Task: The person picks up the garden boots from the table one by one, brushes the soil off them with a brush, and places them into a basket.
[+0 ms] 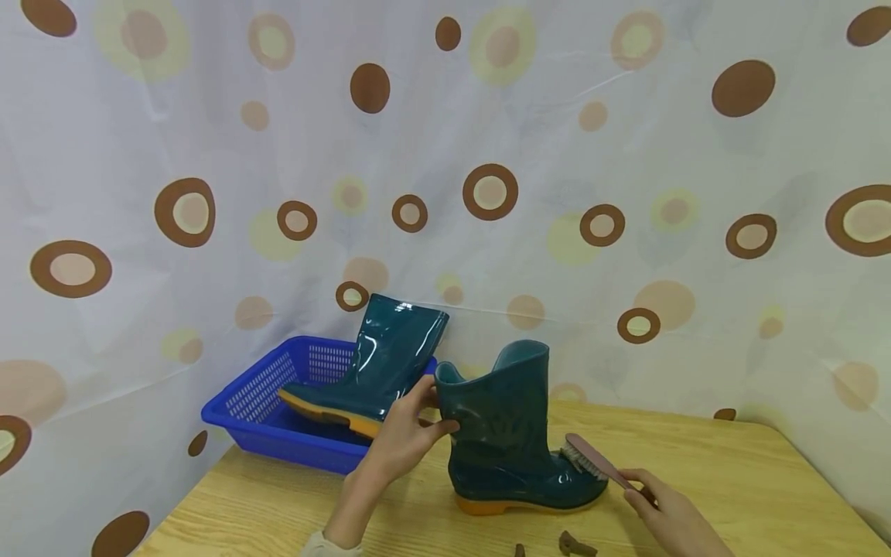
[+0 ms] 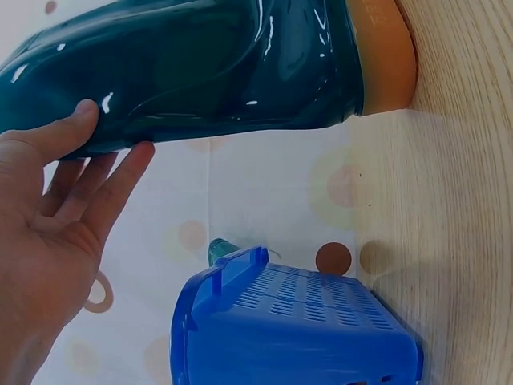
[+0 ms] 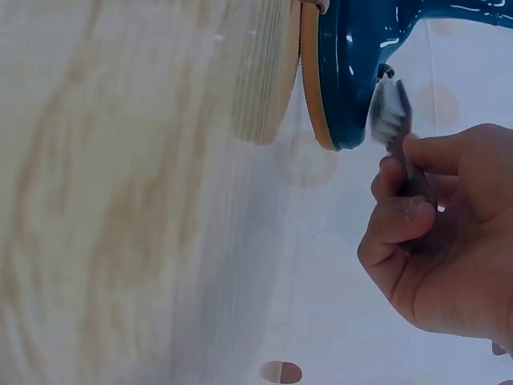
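A dark green rain boot (image 1: 497, 433) with an orange sole stands upright on the wooden table, its toe pointing right. At the back of its shaft my left hand (image 1: 404, 437) holds on, thumb on the near side and fingers behind. My right hand (image 1: 664, 510) grips the handle of a scrub brush (image 1: 592, 458) with pale bristles. Those bristles touch the top of the boot's toe. In the right wrist view a small dark clump (image 3: 386, 70) sits on the boot by the bristles.
A blue plastic basket (image 1: 264, 445) stands at the left of the table (image 1: 696, 449), with a second green boot (image 1: 390, 356) leaning in it. Brown lumps (image 1: 576, 545) lie by the near edge. A patterned curtain (image 1: 529, 255) hangs behind.
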Available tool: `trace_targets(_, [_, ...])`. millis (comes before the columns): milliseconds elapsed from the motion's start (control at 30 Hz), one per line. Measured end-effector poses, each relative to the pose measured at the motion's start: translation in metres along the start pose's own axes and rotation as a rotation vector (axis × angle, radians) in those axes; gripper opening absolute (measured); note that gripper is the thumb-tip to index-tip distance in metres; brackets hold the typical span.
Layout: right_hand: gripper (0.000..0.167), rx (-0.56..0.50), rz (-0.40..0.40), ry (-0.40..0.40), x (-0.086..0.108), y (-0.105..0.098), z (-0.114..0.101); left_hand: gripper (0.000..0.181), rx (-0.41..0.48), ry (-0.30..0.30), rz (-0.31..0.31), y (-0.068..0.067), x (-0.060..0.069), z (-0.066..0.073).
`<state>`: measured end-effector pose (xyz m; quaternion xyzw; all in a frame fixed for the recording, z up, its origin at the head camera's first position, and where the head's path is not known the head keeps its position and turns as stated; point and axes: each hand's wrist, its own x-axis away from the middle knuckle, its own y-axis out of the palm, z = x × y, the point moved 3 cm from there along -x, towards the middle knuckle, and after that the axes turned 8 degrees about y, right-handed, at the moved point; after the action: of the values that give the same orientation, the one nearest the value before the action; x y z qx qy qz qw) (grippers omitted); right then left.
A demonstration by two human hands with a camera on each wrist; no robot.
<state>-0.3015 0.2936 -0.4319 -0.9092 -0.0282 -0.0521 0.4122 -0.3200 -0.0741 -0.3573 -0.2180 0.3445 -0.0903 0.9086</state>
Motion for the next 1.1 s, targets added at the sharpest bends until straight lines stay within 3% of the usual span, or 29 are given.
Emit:
trace_targets(267, [0.048, 0.029, 0.047, -0.04, 0.001, -0.006, -0.005, 0.04, 0.005, -0.007, -0.003, -0.001, 0.001, 0.001])
trace_targets(567, [0.047, 0.011, -0.041, -0.142, 0.006, 0.001, -0.018, 0.04, 0.015, 0.0, -0.004, -0.001, 0.0, 0.001])
trace_targets(867, [0.035, 0.058, 0.059, 0.008, 0.006, -0.002, -0.007, 0.041, 0.023, -0.007, -0.008, -0.001, 0.001, 0.002])
trace_targets(1100, [0.042, 0.102, 0.092, 0.025, 0.007, -0.01, -0.001, 0.042, 0.023, -0.006, -0.006, -0.001, 0.001, 0.002])
